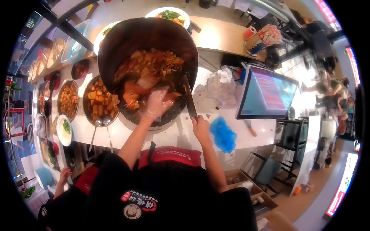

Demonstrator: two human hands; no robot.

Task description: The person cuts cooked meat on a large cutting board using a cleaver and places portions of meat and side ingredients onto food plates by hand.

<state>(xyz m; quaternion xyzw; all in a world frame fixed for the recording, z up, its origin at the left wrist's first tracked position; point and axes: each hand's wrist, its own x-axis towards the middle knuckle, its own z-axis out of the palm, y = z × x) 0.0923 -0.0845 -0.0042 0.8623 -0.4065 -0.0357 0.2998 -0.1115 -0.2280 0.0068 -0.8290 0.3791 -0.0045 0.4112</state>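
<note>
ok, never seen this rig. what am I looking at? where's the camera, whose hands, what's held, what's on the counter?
There is no machine here, just a person wearing one camera on their head. The single picture looks forward and down, so their own arms enter from the bottom.

The left hand, in a thin clear glove, is on the food inside a big dark pan. The right hand grips a cleaver, its blade reaching into that pan.

On the white counter, to the left, a smaller pan holds brown chunks and two ladles. To the right are a crumpled blue item, a knife and a screen. The hand at lower left belongs to someone else.
</note>
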